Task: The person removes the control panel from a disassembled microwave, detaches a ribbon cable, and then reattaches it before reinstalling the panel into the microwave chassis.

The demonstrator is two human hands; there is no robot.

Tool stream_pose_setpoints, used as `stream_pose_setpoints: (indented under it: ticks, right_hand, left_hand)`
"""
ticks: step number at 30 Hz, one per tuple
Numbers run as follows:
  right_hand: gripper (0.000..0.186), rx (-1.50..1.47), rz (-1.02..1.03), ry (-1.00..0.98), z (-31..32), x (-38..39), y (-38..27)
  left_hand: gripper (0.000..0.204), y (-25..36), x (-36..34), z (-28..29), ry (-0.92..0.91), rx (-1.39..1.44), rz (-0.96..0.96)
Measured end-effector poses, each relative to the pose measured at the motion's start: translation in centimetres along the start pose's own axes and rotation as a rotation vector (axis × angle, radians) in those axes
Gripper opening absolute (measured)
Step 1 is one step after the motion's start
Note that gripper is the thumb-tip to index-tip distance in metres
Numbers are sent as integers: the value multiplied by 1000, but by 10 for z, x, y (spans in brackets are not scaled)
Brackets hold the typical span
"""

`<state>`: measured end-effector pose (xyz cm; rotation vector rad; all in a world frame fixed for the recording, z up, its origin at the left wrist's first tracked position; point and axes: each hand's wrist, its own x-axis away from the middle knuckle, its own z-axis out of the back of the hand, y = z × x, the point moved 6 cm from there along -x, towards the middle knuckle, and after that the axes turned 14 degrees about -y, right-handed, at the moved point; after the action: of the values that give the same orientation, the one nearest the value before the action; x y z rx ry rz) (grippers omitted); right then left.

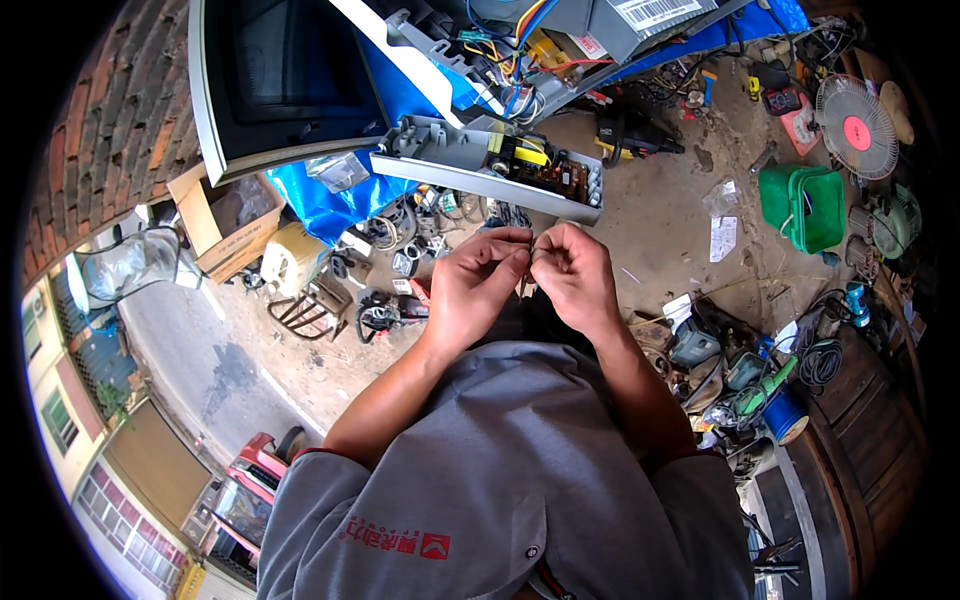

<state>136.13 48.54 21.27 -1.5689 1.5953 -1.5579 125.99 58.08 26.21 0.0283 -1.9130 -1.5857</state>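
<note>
My left hand (pixel 474 285) and my right hand (pixel 576 275) meet in front of my chest, fingers closed in a pinch. Something thin and dark seems to sit between the fingertips, too small to make out. Just beyond them lies a grey control panel (pixel 440 172), its inner side up, with a brown circuit board (pixel 565 180) and a yellow part on it. Behind the panel stands an opened microwave oven (pixel 640 45) with loose coloured wires (pixel 520 55). Its dark glass door (pixel 290 85) swings out to the left.
Blue sheeting (pixel 340 205) lies under the oven. A cardboard box (pixel 230 225) and scrap parts are at left. To the right are a green bucket (pixel 800 210), a fan (pixel 857 130), a power tool (pixel 635 140) and a blue cable spool (pixel 785 416). A red vehicle (pixel 258 465) stands by the road.
</note>
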Motion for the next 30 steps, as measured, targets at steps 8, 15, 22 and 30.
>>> stream_pose_setpoints:
  ticks: [8, 15, 22, 30]
  right_hand:
    - [10, 124, 26, -59, -3, 1, -7]
    - [12, 9, 48, -118, 0, 1, 2]
    - [7, -205, 87, -76, -1, -1, 2]
    - [11, -73, 80, 10, -2, 10, 6]
  left_hand:
    - [15, -9, -6, 7, 63, -7, 30]
    - [15, -11, -7, 7, 71, 40, 68]
    - [18, -14, -12, 6, 40, 69, 147]
    - [18, -28, -13, 8, 77, 84, 138]
